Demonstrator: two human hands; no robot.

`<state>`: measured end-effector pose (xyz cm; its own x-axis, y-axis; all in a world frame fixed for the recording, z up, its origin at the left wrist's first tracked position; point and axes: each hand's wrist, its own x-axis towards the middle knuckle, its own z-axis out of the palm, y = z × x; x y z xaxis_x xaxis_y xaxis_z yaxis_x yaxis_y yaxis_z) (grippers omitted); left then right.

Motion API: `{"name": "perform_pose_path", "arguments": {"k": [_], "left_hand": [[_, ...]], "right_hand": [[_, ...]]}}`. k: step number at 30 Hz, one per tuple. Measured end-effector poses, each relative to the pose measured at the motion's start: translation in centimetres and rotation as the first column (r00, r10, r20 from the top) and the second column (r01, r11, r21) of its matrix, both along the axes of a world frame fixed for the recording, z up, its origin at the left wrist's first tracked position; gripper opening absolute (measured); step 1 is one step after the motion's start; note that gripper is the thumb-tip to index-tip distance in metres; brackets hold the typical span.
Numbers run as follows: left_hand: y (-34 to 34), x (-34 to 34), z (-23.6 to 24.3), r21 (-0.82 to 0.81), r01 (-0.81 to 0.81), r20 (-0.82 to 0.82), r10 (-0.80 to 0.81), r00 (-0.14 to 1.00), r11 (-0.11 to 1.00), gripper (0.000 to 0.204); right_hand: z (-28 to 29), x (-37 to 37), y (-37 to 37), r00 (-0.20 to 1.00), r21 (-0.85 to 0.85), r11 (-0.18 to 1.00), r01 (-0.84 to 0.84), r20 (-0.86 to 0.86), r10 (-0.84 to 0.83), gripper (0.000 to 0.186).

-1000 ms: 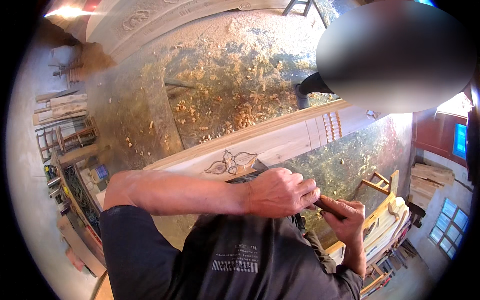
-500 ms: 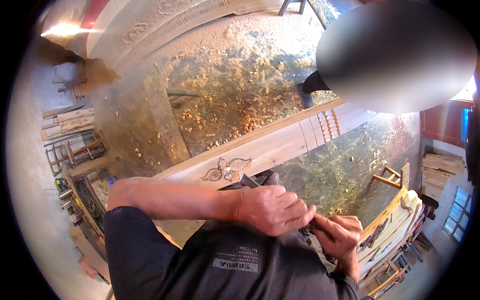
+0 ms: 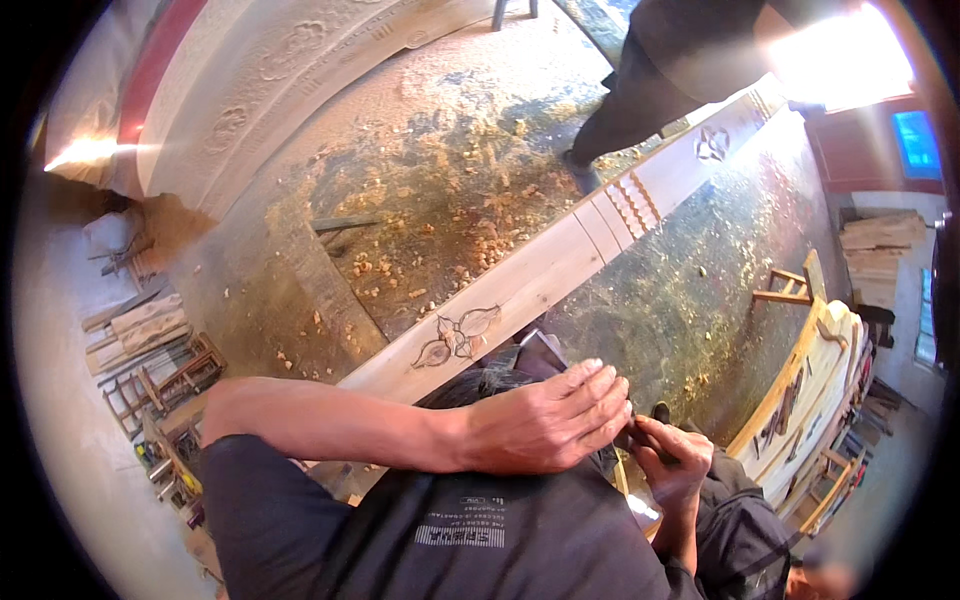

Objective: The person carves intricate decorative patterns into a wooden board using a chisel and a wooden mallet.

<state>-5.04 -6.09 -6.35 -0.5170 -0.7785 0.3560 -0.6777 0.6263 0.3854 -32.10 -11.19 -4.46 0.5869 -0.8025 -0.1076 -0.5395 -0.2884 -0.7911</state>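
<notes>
My left hand crosses my body with fingers curved over a flat metal chisel, whose blade tip is by the near edge of a long pale timber. My right hand, lower right, grips the chisel's dark handle, which is largely hidden by my fingers. The timber runs diagonally toward the upper right and bears a drawn leaf-like pattern, cut crosswise lines with wavy bands, and another motif farther along.
Another person's dark-clad leg stands beyond the timber. A large carved panel lies upper left. Wood shavings cover the floor. Stacked boards line the left; a bench with tools stands right. A dark-clothed figure shows bottom right.
My view has swung, showing more of the timber's far end. My left hand's fingers look straighter over the chisel, and both hands sit slightly lower in the picture. The blade has shifted right.
</notes>
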Motion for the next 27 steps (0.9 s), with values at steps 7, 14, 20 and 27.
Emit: {"name": "perform_pose_path", "arguments": {"k": [7, 14, 20, 27], "left_hand": [[4.1, 7.6, 1.2, 0.086, -0.096, 0.286, 0.068, 0.956, 0.992, 0.041], [6.1, 9.4, 2.3, -0.12, -0.14, 0.051, 0.147, 0.988, 0.983, 0.038], [1.7, 4.0, 1.3, -0.197, 0.21, -0.037, -0.221, 0.974, 0.958, 0.036], [-1.5, 2.7, -1.8, 0.07, 0.228, -0.11, -0.22, 0.969, 0.971, 0.042]], "right_hand": [[0.7, 1.2, 4.5, 0.976, 0.035, 0.975, 0.219, 0.016, -0.219, 0.043], [0.9, 2.2, 4.9, 0.989, 0.065, 0.988, 0.139, 0.038, -0.142, 0.044], [0.9, 3.6, 4.5, 0.984, 0.14, 0.982, 0.125, 0.11, -0.141, 0.04], [1.4, 3.1, 3.4, 0.997, 0.157, 0.985, 0.076, -0.003, -0.076, 0.043]]}}
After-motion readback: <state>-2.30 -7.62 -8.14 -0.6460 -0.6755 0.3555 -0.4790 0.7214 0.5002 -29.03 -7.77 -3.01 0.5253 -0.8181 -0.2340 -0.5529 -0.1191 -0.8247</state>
